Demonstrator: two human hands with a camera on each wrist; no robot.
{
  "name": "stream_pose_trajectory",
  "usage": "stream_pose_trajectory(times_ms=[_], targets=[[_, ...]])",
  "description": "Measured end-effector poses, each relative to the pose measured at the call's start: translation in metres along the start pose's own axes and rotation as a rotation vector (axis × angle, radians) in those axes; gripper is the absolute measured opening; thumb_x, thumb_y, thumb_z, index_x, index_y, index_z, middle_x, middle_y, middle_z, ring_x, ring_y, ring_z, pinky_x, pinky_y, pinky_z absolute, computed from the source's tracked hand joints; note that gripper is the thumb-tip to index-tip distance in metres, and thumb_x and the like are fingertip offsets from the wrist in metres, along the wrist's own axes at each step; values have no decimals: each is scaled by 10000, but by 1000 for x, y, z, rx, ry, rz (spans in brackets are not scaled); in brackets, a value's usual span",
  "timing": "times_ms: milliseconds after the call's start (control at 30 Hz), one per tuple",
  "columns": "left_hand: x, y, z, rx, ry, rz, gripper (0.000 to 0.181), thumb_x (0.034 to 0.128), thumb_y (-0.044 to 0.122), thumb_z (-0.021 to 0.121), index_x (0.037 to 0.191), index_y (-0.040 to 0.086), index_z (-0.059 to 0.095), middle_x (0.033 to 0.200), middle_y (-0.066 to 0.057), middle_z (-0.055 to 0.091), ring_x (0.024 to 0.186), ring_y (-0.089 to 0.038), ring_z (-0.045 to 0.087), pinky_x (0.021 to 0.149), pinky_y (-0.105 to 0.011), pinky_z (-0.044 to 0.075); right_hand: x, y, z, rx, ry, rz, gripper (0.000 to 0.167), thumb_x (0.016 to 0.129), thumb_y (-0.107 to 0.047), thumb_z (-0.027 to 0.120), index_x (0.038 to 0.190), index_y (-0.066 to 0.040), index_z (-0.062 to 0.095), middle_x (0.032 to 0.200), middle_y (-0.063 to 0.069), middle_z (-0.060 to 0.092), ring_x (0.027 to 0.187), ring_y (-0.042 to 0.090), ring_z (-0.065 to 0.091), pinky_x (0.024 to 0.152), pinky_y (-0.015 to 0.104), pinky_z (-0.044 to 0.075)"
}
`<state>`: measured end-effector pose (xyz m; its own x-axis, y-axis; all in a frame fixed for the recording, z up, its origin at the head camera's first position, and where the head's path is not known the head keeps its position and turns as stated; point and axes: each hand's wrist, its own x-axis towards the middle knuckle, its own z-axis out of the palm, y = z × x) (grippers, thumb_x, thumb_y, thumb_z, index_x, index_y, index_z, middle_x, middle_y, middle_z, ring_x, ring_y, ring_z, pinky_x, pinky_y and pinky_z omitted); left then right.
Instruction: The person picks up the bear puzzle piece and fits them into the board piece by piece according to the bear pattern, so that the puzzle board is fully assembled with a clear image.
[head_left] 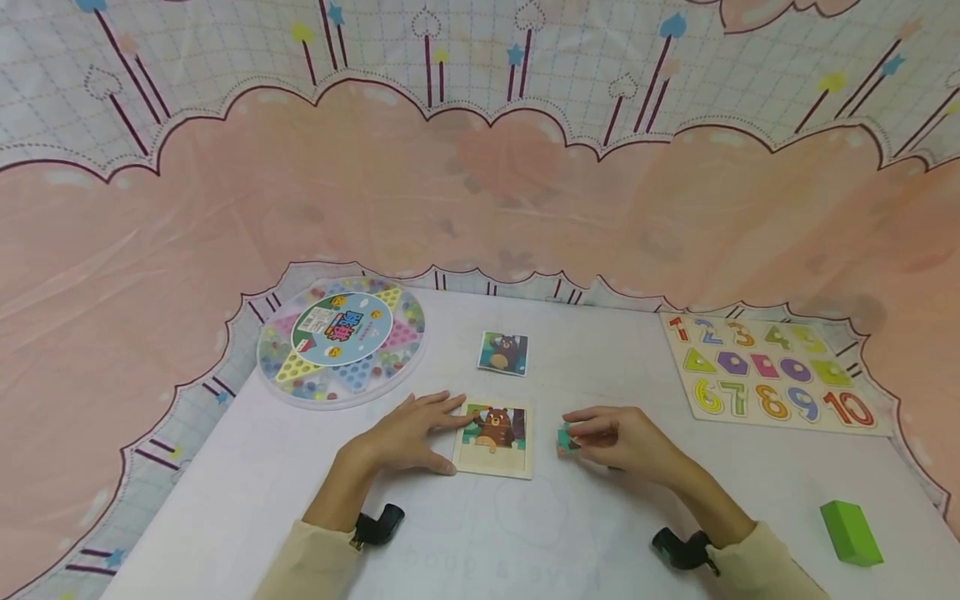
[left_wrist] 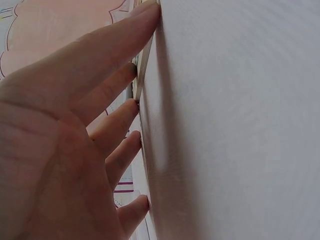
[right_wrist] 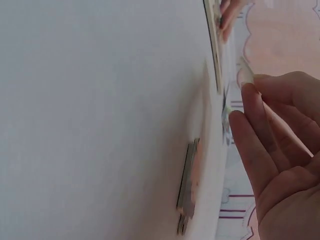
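Note:
A wooden jigsaw tray (head_left: 491, 462) with a brown bear picture (head_left: 497, 425) lies on the white table. Bare wood shows along the lower part of the tray. My left hand (head_left: 408, 433) rests at its left side, fingers spread, with the index finger over the picture and the thumb by the lower left corner. To the right of the tray, my right hand (head_left: 626, 442) pinches a small green puzzle piece (head_left: 566, 440) between thumb and fingers. Under that hand, a few stacked puzzle pieces (right_wrist: 189, 180) lie on the table, mostly hidden in the head view.
A bear picture card (head_left: 503, 353) lies behind the tray. At the back left is a round board game (head_left: 341, 333) with colored marbles. A number puzzle board (head_left: 780, 375) sits at the back right, and a green block (head_left: 851, 533) stands near the right edge.

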<state>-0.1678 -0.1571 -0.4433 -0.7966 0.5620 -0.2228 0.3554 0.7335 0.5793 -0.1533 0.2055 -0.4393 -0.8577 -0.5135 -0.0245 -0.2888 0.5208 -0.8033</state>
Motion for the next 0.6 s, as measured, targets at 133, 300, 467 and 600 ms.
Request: stream_pose_trajectory(times_ms=[133, 300, 467, 600], targets=[[0, 0, 0, 0, 3, 5, 769, 772, 330, 872, 1468, 212, 566, 1669, -39, 367, 1601, -342, 211, 1279, -689, 55, 7, -3, 7, 14, -3, 9, 269, 885, -71, 765, 1153, -88, 784, 1320, 156, 704, 1119, 220, 732, 867, 188, 613], [2, -2, 1, 14, 3, 13, 770, 777, 338, 869, 1473, 221, 561, 1670, -40, 365, 1599, -346, 213, 1275, -696, 65, 17, -10, 16, 15, -9, 12, 271, 879, -74, 771, 1150, -90, 788, 1302, 149, 714, 1095, 226, 730, 827, 173, 610], [2, -2, 1, 20, -2, 8, 759, 782, 329, 866, 1471, 232, 562, 1672, -32, 360, 1602, -338, 210, 1281, -686, 67, 26, -16, 29, 54, -48, 12, 266, 884, -101, 771, 1147, -67, 784, 1315, 150, 704, 1033, 166, 739, 795, 143, 591], [3, -1, 1, 13, -2, 2, 753, 783, 328, 865, 1468, 242, 565, 1671, -23, 361, 1605, -323, 208, 1287, -675, 67, 33, -22, 41, 67, -71, 14, 272, 875, -149, 789, 1136, -73, 789, 1312, 130, 709, 1095, 202, 714, 786, 137, 574]])
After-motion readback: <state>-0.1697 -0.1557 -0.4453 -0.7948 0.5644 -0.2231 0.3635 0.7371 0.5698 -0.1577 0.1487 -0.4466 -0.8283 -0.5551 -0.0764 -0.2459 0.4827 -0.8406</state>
